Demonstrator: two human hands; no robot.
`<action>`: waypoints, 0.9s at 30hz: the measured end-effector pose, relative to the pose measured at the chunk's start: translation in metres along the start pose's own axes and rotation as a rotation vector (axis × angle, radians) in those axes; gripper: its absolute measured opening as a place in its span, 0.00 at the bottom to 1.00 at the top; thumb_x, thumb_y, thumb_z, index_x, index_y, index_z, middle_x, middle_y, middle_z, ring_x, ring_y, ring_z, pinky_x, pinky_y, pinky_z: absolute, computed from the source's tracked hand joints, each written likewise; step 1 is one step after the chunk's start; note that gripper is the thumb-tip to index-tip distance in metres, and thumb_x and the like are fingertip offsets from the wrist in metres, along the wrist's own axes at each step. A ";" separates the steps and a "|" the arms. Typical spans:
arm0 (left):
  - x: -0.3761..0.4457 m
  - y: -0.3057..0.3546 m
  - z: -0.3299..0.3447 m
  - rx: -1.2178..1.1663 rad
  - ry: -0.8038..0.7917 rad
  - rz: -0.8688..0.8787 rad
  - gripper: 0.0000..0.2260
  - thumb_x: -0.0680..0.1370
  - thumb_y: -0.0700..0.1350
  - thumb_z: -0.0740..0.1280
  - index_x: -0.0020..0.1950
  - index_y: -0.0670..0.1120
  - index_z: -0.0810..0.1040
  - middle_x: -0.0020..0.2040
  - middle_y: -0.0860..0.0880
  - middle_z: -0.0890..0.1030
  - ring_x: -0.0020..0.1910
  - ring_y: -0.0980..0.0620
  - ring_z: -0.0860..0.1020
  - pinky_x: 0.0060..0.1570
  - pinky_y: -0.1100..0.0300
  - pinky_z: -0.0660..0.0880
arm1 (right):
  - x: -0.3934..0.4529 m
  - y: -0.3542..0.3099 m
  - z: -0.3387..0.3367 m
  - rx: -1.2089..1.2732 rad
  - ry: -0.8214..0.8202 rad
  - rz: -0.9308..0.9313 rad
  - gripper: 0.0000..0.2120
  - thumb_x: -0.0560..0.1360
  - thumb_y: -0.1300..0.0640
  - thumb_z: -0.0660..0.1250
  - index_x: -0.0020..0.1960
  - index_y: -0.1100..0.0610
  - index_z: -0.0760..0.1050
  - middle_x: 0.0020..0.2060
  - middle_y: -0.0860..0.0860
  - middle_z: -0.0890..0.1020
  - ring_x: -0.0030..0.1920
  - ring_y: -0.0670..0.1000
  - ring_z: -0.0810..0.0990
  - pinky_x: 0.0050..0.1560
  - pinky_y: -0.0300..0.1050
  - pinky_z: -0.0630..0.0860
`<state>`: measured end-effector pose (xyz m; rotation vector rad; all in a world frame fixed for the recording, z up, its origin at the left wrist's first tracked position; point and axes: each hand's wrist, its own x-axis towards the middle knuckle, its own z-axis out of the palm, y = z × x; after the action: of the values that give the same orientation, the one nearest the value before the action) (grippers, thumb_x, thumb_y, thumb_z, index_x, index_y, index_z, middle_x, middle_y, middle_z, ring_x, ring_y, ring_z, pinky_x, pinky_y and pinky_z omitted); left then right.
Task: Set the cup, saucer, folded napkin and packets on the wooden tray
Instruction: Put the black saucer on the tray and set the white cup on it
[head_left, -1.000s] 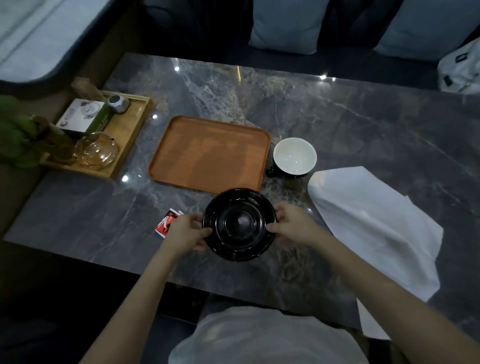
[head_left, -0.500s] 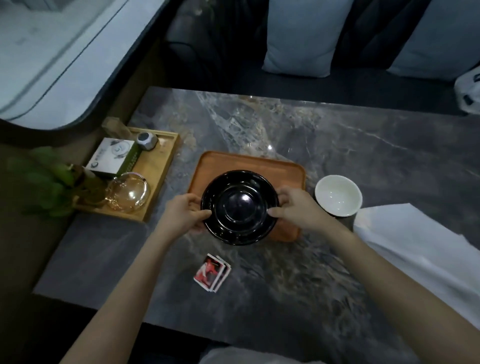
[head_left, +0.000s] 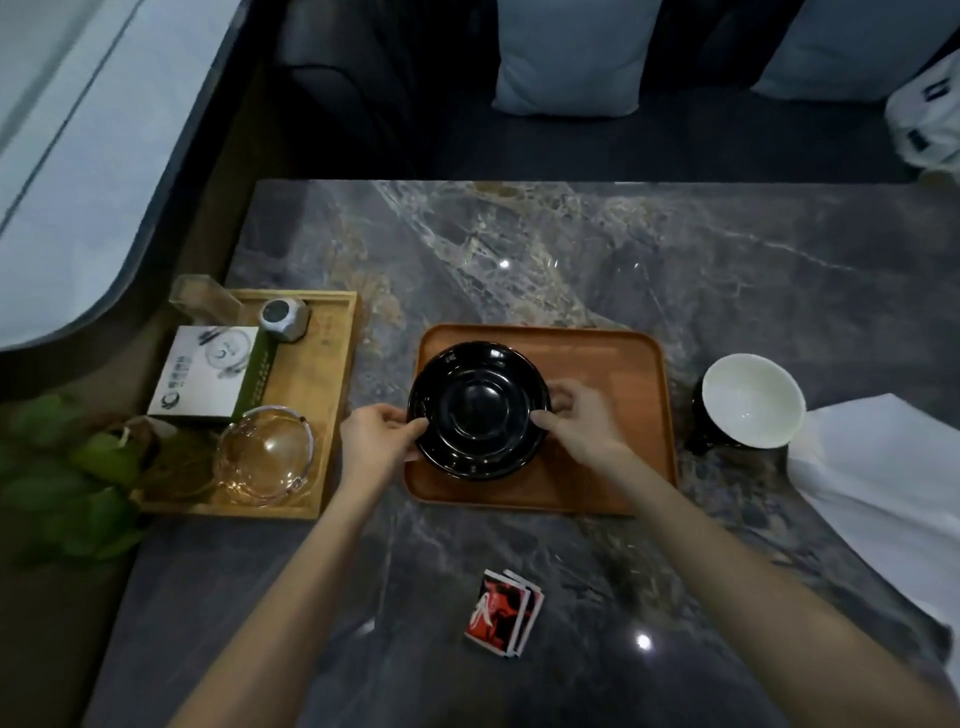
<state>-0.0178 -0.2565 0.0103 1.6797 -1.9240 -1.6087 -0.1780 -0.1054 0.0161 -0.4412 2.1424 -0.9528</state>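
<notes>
A glossy black saucer (head_left: 478, 408) sits over the left half of the wooden tray (head_left: 613, 415). My left hand (head_left: 376, 441) grips its left rim and my right hand (head_left: 582, 415) grips its right rim. I cannot tell whether the saucer touches the tray. A cup (head_left: 748, 408), black outside and white inside, stands on the table just right of the tray. The white napkin (head_left: 883, 493) lies unfolded at the right edge. Red packets (head_left: 501, 613) lie stacked on the table in front of the tray, between my forearms.
A lighter wooden tray (head_left: 332, 364) at the left holds a white and green box (head_left: 213, 379), a glass bowl (head_left: 265, 454) and a small grey object (head_left: 283, 317). Green leaves (head_left: 67, 478) lie at its left. Cushions (head_left: 571, 52) and a white bag (head_left: 930, 114) sit beyond the marble table (head_left: 623, 260).
Both hands have carried the saucer from the table's near edge forward onto the left half of the wooden tray. The head has tilted, so the packets show nearer to me.
</notes>
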 end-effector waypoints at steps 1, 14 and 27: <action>0.003 -0.001 0.001 0.003 -0.003 -0.004 0.05 0.71 0.37 0.71 0.40 0.39 0.75 0.31 0.46 0.79 0.24 0.56 0.79 0.24 0.66 0.78 | 0.002 0.001 0.002 -0.003 0.010 0.004 0.20 0.71 0.62 0.71 0.61 0.60 0.73 0.49 0.57 0.82 0.50 0.57 0.80 0.57 0.53 0.76; 0.014 -0.014 0.004 0.099 -0.016 0.019 0.05 0.71 0.40 0.71 0.43 0.42 0.76 0.35 0.46 0.79 0.32 0.52 0.80 0.30 0.63 0.80 | 0.008 0.013 0.013 0.069 0.055 0.017 0.18 0.70 0.64 0.71 0.59 0.60 0.74 0.45 0.59 0.82 0.46 0.54 0.80 0.53 0.49 0.76; -0.010 0.009 0.010 0.783 0.119 0.302 0.11 0.73 0.47 0.68 0.44 0.39 0.73 0.44 0.39 0.80 0.44 0.39 0.78 0.38 0.52 0.71 | -0.006 0.005 0.013 -0.674 0.083 -0.173 0.15 0.78 0.52 0.60 0.59 0.62 0.68 0.48 0.60 0.82 0.49 0.61 0.80 0.45 0.51 0.74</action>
<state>-0.0264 -0.2447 0.0178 1.5065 -2.7725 -0.6514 -0.1641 -0.1052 0.0096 -0.9351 2.5025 -0.3070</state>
